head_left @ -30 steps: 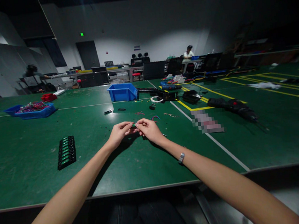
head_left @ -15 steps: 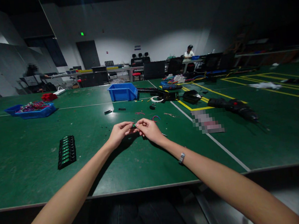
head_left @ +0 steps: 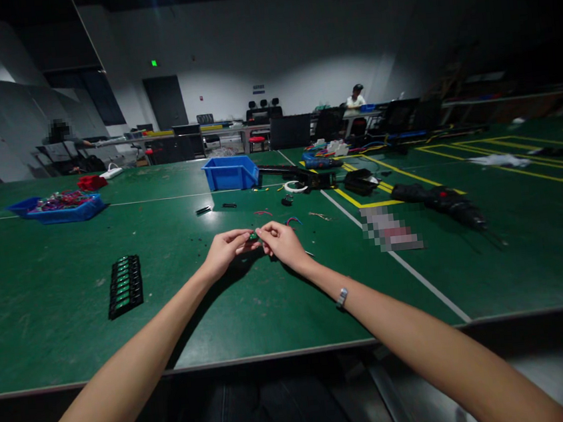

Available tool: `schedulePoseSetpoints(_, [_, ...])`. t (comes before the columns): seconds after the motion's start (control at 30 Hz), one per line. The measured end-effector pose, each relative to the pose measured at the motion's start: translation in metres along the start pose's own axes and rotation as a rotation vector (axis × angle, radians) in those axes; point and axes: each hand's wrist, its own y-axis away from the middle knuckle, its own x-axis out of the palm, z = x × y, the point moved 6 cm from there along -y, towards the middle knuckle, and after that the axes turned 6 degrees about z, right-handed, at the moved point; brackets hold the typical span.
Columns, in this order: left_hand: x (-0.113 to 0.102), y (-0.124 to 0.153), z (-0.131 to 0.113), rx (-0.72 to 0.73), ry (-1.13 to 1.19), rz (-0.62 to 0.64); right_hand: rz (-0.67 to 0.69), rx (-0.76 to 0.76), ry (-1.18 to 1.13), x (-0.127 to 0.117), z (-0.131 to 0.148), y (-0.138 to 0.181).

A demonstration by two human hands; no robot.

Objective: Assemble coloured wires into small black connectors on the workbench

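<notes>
Between my two hands, just above the table, is a small green circuit board (head_left: 253, 236), mostly covered by fingers. My left hand (head_left: 227, 249) pinches it from the left, with thumb and fingers closed. From the right, my right hand (head_left: 281, 243) has thumb and index finger pressed together at the board's edge. Whether a second small part sits in those fingertips is too small to tell. To the left lies a black row of modules with green boards (head_left: 124, 285). Beyond my hands lie two small black housings, one on the left (head_left: 204, 210) and one on the right (head_left: 229, 206).
On the green table (head_left: 198, 334) stand a blue bin (head_left: 231, 174) and a blue tray (head_left: 71, 209) of tangled wires. Power tools (head_left: 439, 202), a white ring (head_left: 296, 187) and loose wires (head_left: 320, 216) lie to the right. Two people sit farther back.
My right fingertips have shifted very slightly at the board, and a little more of its green shows. Everything else stays in place.
</notes>
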Motion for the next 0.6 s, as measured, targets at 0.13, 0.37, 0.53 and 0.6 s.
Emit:
schedulePoseSetpoints(0.13, [0.0022,0.0008,-0.001,-0.008,0.003,0.008,-0.066,-0.038,0.032,-0.0045,0.0014,-0.0008])
schedulePoseSetpoints(0.37, [0.001,-0.0003,0.0004,0.007,-0.015,0.027,0.065,-0.023,0.041,0.0032,0.0027,0.0001])
schedulePoseSetpoints(0.53, [0.0008,-0.0001,0.0009,0.018,-0.031,0.041,0.071,-0.017,0.05,0.0023,0.0034,0.0015])
schedulePoseSetpoints(0.6, [0.0015,0.0002,0.0006,0.017,-0.029,0.044,0.068,-0.022,0.053,0.0023,0.0031,0.0011])
